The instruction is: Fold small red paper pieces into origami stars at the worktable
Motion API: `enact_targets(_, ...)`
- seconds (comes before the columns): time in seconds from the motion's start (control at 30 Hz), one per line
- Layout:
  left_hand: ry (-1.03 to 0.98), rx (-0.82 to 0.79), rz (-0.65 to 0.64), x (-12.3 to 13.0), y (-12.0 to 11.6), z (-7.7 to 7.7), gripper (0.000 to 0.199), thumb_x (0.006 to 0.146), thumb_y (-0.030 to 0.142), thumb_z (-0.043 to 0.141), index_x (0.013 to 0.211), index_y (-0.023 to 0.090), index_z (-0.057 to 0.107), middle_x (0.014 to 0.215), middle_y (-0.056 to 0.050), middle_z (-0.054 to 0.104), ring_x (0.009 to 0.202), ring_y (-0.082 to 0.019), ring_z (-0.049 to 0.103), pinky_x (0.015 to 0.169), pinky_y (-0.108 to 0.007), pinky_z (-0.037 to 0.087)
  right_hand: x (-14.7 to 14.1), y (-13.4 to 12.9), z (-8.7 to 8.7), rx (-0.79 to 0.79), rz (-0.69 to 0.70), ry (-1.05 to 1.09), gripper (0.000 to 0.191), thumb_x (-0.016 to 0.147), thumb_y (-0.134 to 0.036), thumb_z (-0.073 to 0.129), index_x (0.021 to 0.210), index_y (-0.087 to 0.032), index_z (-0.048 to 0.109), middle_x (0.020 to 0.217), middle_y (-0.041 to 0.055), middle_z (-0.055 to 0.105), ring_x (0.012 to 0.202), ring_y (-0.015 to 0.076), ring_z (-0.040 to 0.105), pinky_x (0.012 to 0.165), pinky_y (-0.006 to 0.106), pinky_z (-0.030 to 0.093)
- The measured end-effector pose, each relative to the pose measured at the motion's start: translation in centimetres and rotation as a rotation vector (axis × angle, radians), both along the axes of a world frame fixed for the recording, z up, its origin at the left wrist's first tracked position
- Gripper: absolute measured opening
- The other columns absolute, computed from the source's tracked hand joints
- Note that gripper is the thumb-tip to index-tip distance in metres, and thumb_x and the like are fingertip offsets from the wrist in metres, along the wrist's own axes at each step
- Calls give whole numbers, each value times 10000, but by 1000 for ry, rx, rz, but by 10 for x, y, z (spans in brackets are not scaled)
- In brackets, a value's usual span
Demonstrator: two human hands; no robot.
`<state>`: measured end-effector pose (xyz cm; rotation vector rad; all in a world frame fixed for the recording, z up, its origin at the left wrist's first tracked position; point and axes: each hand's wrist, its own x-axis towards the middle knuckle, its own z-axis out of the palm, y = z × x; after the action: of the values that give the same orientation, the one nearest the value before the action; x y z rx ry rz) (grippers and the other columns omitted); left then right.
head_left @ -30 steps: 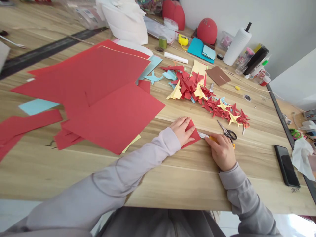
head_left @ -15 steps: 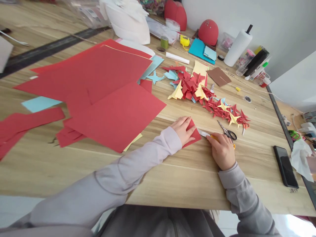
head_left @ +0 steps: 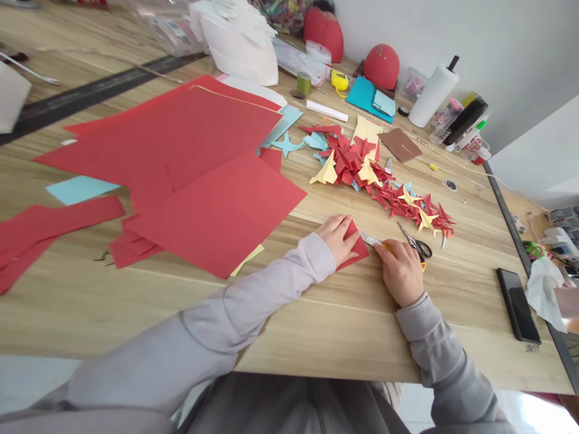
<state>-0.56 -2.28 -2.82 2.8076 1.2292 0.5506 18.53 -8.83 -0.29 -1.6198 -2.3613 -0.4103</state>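
My left hand [head_left: 336, 239] lies flat with its fingers stretched over a small piece of folded red paper [head_left: 359, 251], pressing it to the table. In my right hand [head_left: 402, 271] is a utility knife [head_left: 370, 239] with a yellow handle. Its blade points left and meets the paper's right edge; whether the tip lies inside the fold cannot be made out. Just behind the right hand rests a pair of black-handled scissors [head_left: 423, 248], partly hidden. Beyond both hands lies a heap of folded paper stars [head_left: 350, 158], mostly red with some yellow and blue.
Large red sheets [head_left: 226, 211] cover the table's left part, with red strips [head_left: 58, 220] beside them. A brown paper square [head_left: 400, 144], blue sheets [head_left: 363, 96] and a yellow tape measure [head_left: 339, 80] lie farther back. A phone [head_left: 518, 304] is at the right.
My right hand and the knife have shifted slightly left, towards the folded paper. My left hand stays on the paper. The whole view has moved a little.
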Motion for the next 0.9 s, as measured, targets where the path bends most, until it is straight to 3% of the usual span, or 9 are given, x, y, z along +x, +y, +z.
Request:
enact_targets(0.2,15,41,23,0,-2,3,599,715,427,643,1138,11,558,1248,-257,493,1180,-340,437,1015,-442,331,-4,5,0,23,-1,-35,298,852,-130,453,1076,-228,624,1010,70,607,893,197,483,747,311,356)
enact_targets(0.47,31,-5,54,4,1,-2,593,698,436,657,1127,35,575,1271,-245,484,1197,-344,423,1014,-465,328,-11,12,2,22,-16,-54,304,835,-120,460,1064,-224,631,1002,71,603,880,200,466,762,315,354)
enact_targets(0.73,55,-46,18,0,-3,16,572,742,423,616,1132,7,571,1274,-258,479,1201,-340,429,1022,-445,334,-17,18,3,-8,-43,-76,306,836,-127,460,1073,-236,620,1006,65,596,865,198,450,742,316,340)
enact_targets(0.9,36,-61,17,0,-4,16,568,741,402,624,1135,-3,566,1276,-270,473,1207,-341,424,1023,-450,333,-19,21,3,-20,-52,-73,301,839,-144,465,1084,-239,612,1001,70,587,861,201,447,735,319,338)
